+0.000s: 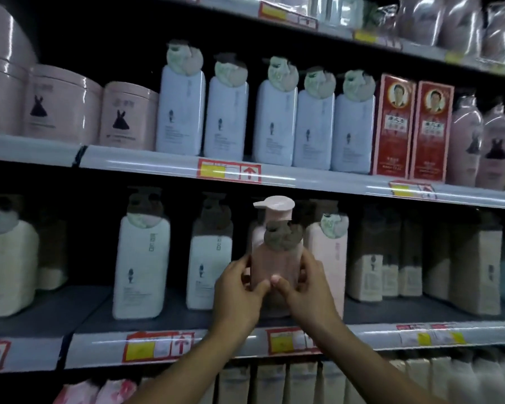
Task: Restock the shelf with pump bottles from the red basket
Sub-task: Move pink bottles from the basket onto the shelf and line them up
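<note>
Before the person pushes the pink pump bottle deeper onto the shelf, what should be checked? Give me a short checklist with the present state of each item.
1. Both hands hold the pink pump bottle: ok, left hand and right hand grip its lower body from each side.
2. Bottle upright: ok, its pump cap is on top.
3. Bottle base resting on the shelf: cannot tell, the hands hide it.
4. Matching row: ok, a pink bottle stands just to the right.
5. Room on the left: ok, a gap separates it from the white bottle.
6. Free depth behind: cannot tell, too dark.
</note>
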Motion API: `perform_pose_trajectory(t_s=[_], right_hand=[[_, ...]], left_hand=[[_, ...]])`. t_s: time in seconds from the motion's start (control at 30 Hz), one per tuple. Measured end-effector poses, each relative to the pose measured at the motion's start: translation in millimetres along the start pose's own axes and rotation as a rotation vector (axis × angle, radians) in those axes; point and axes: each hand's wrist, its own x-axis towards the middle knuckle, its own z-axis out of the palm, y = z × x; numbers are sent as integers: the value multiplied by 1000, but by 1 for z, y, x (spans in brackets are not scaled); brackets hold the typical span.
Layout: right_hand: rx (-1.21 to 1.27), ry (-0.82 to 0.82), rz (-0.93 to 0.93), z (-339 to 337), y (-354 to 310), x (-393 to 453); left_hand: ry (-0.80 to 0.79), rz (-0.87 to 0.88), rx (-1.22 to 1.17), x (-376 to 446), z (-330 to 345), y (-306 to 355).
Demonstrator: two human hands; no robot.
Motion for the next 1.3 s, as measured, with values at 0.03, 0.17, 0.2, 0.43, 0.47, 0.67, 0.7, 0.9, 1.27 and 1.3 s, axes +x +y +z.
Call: perform_pose_trajectory(t_s=[0.03, 0.17, 0.2, 0.43, 0.47, 0.67, 0.7, 0.9, 1.27, 1.3], right_hand=[[2, 8, 1, 3, 2, 3], [17, 72, 99, 9, 4, 14], [-2, 88, 125, 11, 3, 15], [-260, 157, 129, 27, 1, -1], [-259, 171, 128, 29, 2, -3], [-383, 127, 128, 34, 13, -7], [-388, 122, 124, 33, 14, -7], [-375, 82, 80, 30, 21, -12], [-189, 146, -24, 15, 22, -36], [-155, 137, -3, 14, 20, -38]], left_hand=[[8, -9, -14, 0, 2, -4], [54, 8, 45, 4, 13, -5], [51, 14, 60, 5, 16, -5], [2, -42, 134, 0, 25, -12], [4, -52, 121, -2, 26, -13], [48, -96, 115, -6, 28, -21], [46, -96, 132, -5, 29, -21], [79, -87, 168, -7, 35, -22], [94, -113, 102, -15, 27, -8], [97, -108, 107, -16, 25, -6]])
